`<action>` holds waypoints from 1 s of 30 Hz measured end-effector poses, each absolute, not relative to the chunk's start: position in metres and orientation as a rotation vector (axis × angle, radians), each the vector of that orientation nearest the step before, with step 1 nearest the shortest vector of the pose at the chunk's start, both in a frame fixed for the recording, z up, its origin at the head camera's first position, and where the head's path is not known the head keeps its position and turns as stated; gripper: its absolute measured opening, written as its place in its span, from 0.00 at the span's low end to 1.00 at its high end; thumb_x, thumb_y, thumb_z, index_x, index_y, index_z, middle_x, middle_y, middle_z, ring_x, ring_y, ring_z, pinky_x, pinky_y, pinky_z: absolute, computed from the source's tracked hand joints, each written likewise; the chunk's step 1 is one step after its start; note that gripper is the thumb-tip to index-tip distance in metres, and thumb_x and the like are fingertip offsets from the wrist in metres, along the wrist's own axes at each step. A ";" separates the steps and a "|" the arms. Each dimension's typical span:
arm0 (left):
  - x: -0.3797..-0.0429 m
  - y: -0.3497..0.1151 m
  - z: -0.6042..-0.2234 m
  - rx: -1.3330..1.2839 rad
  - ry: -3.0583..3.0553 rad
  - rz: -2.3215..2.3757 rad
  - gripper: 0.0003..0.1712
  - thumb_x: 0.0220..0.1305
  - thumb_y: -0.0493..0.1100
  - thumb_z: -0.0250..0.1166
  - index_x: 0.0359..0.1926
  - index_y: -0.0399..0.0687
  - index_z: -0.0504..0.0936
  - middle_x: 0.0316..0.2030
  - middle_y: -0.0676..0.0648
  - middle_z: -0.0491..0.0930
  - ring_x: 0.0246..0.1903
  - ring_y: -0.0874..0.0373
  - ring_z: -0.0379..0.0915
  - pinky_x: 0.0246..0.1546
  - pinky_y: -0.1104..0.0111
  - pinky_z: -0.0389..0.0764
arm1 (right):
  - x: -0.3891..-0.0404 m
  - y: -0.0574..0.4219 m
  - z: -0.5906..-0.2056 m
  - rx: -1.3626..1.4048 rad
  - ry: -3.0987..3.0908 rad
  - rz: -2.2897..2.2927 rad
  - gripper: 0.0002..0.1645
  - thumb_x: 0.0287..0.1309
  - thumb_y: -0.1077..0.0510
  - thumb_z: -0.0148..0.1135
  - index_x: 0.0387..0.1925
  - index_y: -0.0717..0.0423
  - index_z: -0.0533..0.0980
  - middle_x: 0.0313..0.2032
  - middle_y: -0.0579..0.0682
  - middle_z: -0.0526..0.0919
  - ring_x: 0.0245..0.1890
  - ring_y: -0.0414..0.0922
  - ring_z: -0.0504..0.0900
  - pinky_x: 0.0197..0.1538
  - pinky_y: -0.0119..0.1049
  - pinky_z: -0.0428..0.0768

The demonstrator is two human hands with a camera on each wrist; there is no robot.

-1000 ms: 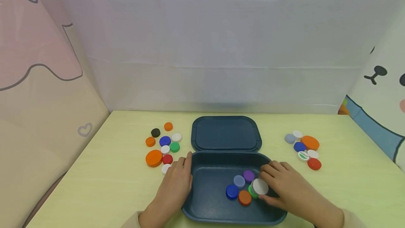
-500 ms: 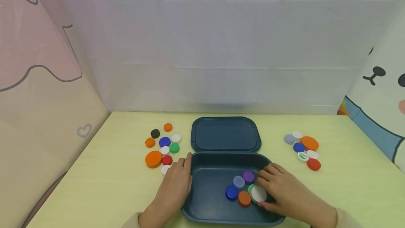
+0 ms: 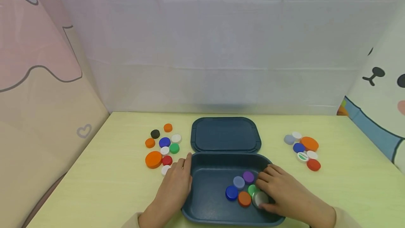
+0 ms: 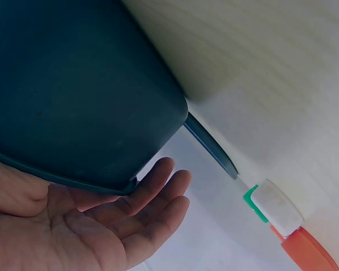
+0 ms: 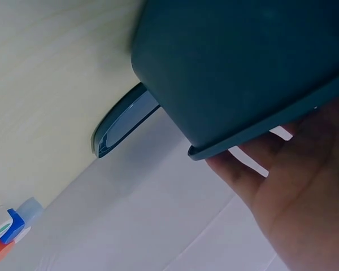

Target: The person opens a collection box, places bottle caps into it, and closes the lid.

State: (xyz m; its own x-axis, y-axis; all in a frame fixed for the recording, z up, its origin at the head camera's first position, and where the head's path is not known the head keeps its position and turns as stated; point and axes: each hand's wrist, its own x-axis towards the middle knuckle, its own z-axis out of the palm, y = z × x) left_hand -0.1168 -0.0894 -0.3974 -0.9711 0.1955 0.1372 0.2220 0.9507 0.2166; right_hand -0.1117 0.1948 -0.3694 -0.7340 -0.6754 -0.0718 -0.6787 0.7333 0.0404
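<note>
A dark blue rectangular container [image 3: 212,215] lies on the table with several round bottle caps inside. My left hand [image 3: 177,184] rests along its left rim; in the left wrist view, the fingers [image 4: 158,212] extend loosely outside the wall. My right hand [image 3: 281,189] reaches over the right rim, pinching a greyish-white cap [image 3: 260,200] between thumb and fingers, low in the container. Beside that cap sit a green cap [image 3: 252,190] and an orange cap [image 3: 244,198]. A blue cap [image 3: 231,192], a light blue cap [image 3: 238,182] and a purple cap [image 3: 248,177] lie close by.
Behind the container, its matching lid [image 3: 226,134] lies flat. Several mixed caps, including a large orange cap [image 3: 153,159], are spread at left. Another cluster with a red cap [image 3: 313,165] is at right. A white curtain [image 3: 221,55] hangs along the table's back edge.
My right hand has moved slightly left and lowered the white cap toward the near side, uncovering more of the green cap. The cap now looks darker. The left hand stays in place.
</note>
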 end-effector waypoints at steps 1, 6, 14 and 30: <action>-0.117 -0.089 -0.397 -0.321 -2.990 -0.352 0.33 0.57 0.42 0.62 0.63 0.39 0.63 0.47 0.41 0.74 0.42 0.51 0.72 0.46 0.62 0.78 | -0.111 0.195 -0.369 -1.125 2.878 0.094 0.25 0.45 0.33 0.61 0.36 0.46 0.77 0.35 0.41 0.77 0.39 0.43 0.70 0.53 0.51 0.71; -0.116 -0.090 -0.397 -0.317 -2.992 -0.357 0.33 0.57 0.42 0.63 0.63 0.39 0.64 0.47 0.41 0.75 0.41 0.51 0.71 0.46 0.62 0.78 | -0.111 0.195 -0.367 -1.132 2.915 0.076 0.22 0.50 0.34 0.58 0.36 0.45 0.77 0.35 0.40 0.77 0.39 0.41 0.70 0.50 0.47 0.73; -0.115 -0.090 -0.399 -0.314 -2.990 -0.356 0.34 0.57 0.42 0.63 0.63 0.39 0.63 0.47 0.41 0.75 0.41 0.51 0.71 0.46 0.62 0.78 | -0.113 0.201 -0.361 -1.262 3.115 0.061 0.16 0.50 0.44 0.64 0.37 0.48 0.78 0.37 0.41 0.79 0.39 0.41 0.73 0.45 0.42 0.75; -0.116 -0.090 -0.398 -0.312 -2.989 -0.365 0.33 0.57 0.41 0.62 0.62 0.39 0.64 0.46 0.41 0.75 0.41 0.51 0.71 0.45 0.63 0.78 | -0.132 0.241 -0.358 -1.199 3.389 -0.010 0.19 0.46 0.42 0.66 0.32 0.50 0.78 0.33 0.44 0.80 0.37 0.45 0.76 0.38 0.42 0.78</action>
